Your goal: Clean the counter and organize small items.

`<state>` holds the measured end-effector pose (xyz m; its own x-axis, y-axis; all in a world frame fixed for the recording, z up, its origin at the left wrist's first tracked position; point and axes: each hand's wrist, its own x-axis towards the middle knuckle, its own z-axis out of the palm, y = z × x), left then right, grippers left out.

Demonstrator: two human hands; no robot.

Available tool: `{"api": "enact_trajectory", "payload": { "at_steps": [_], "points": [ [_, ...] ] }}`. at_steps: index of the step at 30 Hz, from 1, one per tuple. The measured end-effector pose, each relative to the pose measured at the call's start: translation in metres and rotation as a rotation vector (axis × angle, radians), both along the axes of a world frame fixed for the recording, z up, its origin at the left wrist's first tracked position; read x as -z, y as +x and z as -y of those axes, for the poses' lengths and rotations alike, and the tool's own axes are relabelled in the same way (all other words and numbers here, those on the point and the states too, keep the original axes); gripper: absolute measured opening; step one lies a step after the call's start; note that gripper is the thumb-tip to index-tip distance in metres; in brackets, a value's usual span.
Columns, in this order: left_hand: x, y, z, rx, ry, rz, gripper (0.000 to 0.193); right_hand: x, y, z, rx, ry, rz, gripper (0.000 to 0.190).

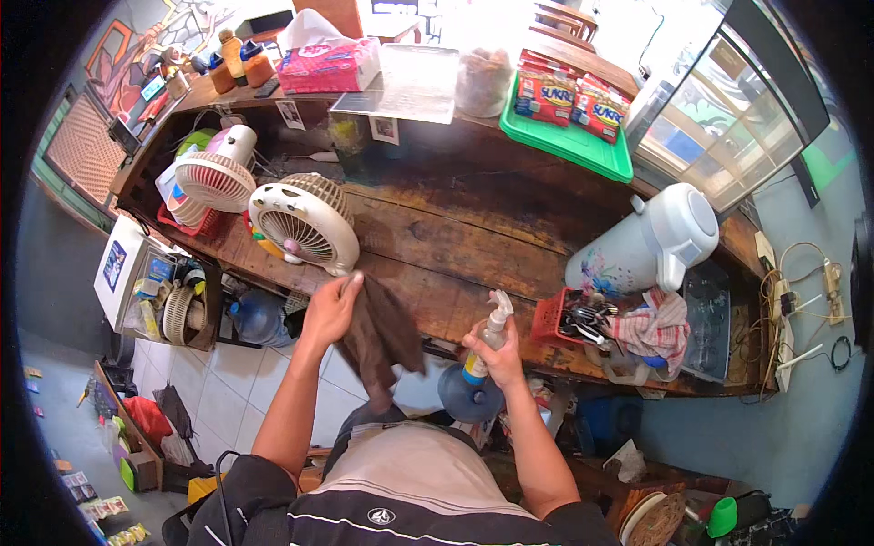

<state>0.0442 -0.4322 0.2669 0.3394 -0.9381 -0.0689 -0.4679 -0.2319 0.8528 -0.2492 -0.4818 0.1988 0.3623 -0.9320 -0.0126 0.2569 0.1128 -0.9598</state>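
Observation:
My left hand (332, 310) grips a brown cloth (384, 334) by its upper edge, and the rest of the cloth hangs down over the front edge of a wooden counter (437, 252). In my right hand (497, 355) is a clear spray bottle (493, 331) with a white trigger head and a yellow and blue label. The bottle is upright, partly covered by my fingers. A white table fan (305, 222) stands on the counter just beyond my left hand.
Behind it is a second fan (217, 170). At the right are a pump thermos (642, 239), a red cutlery basket (550, 317) and a checked towel (657, 324). A tissue pack (329, 65), a plastic jar (483, 82) and green trays (567, 145) with snack packs line the upper ledge.

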Motion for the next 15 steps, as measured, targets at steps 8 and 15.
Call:
{"api": "enact_trajectory", "payload": {
  "at_steps": [8,15],
  "points": [
    [-0.012,-0.058,0.045,-0.089,-0.66,0.216,0.027,-0.037,-0.025,0.033,0.1,0.096,-0.035,0.058],
    [0.09,-0.099,0.089,0.452,-0.439,0.492,0.054,-0.059,0.004,0.093,-0.05,0.245,-0.006,0.046]
  ]
}}
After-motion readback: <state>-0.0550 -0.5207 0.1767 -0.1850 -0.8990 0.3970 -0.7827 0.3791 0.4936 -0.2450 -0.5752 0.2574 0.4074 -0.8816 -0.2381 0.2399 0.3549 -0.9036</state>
